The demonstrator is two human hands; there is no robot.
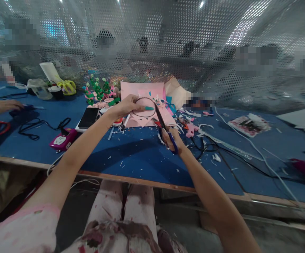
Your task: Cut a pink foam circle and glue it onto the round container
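Pinched in my left hand [128,105] is a piece of pink paper [145,103] with a dark, round outline; the thumb lies across its front. My right hand [173,136] grips a pair of scissors [160,117] with dark blades and blue handles. The blades point up and away, close by the right edge of the round outline. Whether they touch the paper I cannot tell. Behind both hands lie larger pink sheets [131,88] with paper scraps [169,105] on and around them.
Green and pink craft flowers [99,89] stand behind a phone [88,117]. Left of it sit a magenta power socket [64,139] and black cable. Another person's hand [3,107] is at far left, near red-handled scissors [1,127]. Cables cross the blue table's right side; perforated metal mesh [141,45] rises behind.
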